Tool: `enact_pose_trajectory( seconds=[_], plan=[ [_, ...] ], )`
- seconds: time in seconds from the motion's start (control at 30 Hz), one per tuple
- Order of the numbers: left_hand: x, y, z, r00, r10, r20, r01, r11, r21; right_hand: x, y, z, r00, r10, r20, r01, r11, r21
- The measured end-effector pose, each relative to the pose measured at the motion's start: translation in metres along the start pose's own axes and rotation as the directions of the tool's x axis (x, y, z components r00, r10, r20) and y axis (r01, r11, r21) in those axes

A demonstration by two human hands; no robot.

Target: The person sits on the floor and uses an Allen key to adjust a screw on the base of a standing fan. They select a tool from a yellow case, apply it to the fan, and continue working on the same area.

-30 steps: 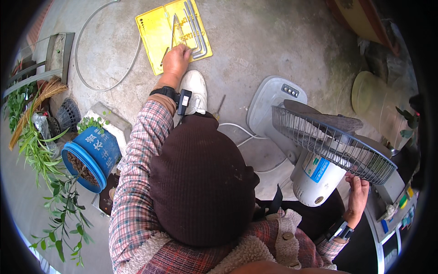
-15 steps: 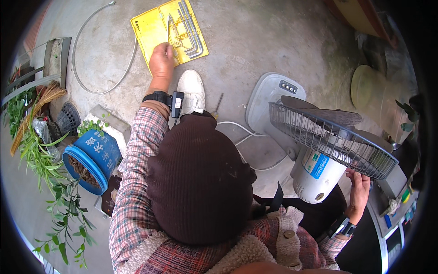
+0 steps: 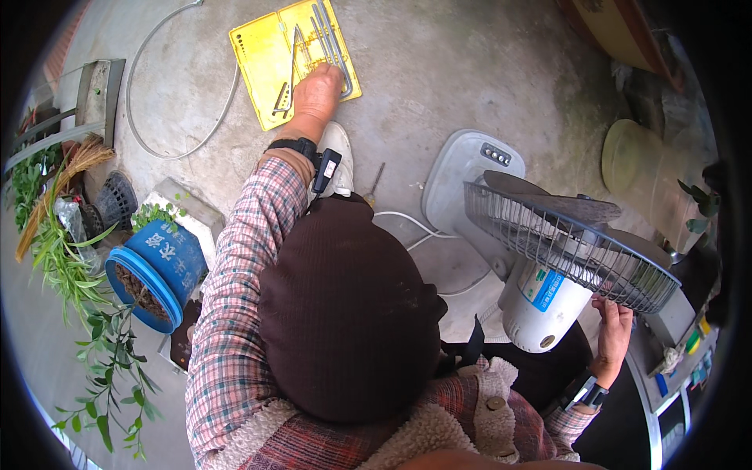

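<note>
An open yellow case (image 3: 262, 59) of L-shaped hex keys lies on the floor at the top. My left hand (image 3: 317, 94) is over its right half, fingers curled down among the keys; the fingertips are hidden. One silver hex key (image 3: 294, 66) lies along the middle of the case, its short end toward me. Several larger keys (image 3: 334, 39) sit to its right. At the right a fan leans with its white motor housing (image 3: 540, 305) toward me and its dark wire guard (image 3: 572, 251) tilted. My right hand (image 3: 613, 329) pinches the guard's lower edge beside the housing.
The grey fan base (image 3: 462, 172) with its buttons lies on the floor, a white cord (image 3: 407, 223) beside it. A thin screwdriver (image 3: 377, 182) lies near my white shoe (image 3: 338, 157). To the left are a looped hose (image 3: 129, 102), a blue bucket (image 3: 168, 258) and plants (image 3: 102, 376).
My left hand has moved right across the case, off a hex key that now lies in full view. My right hand stays at the fan guard.
</note>
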State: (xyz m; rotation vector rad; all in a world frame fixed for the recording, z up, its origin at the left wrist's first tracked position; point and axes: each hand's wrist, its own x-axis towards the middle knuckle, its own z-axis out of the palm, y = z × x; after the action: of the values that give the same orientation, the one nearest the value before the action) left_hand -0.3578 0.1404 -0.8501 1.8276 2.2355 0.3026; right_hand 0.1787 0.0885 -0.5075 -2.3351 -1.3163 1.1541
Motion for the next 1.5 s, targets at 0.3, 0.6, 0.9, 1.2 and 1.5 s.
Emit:
enact_pose_trajectory(
  seconds=[0.3, 0.6, 0.9, 1.2, 1.5],
  plan=[
    [-0.002, -0.052, -0.011, 0.869, -0.49, -0.068, 0.488, 0.872, -0.04, -0.001, -0.003, 0.001, 1.0, 0.004, -0.026, -0.005, 1.0, -0.007],
    [0.002, -0.046, -0.015, 0.821, -0.567, -0.058, 0.552, 0.817, -0.169, -0.001, -0.005, -0.001, 0.993, 0.064, -0.098, -0.072, 0.994, -0.082],
    [0.013, -0.032, 0.003, 0.79, -0.605, 0.101, 0.571, 0.665, -0.482, -0.002, -0.004, -0.003, 0.997, 0.031, -0.066, -0.036, 0.997, -0.074],
    [0.021, -0.023, 0.009, 0.798, -0.601, 0.039, 0.566, 0.725, -0.393, 0.001, -0.001, -0.005, 0.996, 0.032, -0.077, -0.041, 0.992, -0.122],
    [0.023, -0.014, 0.005, 0.817, -0.576, 0.012, 0.543, 0.763, -0.349, 0.001, -0.004, -0.004, 0.995, 0.053, -0.083, -0.062, 0.991, -0.117]
  ],
)
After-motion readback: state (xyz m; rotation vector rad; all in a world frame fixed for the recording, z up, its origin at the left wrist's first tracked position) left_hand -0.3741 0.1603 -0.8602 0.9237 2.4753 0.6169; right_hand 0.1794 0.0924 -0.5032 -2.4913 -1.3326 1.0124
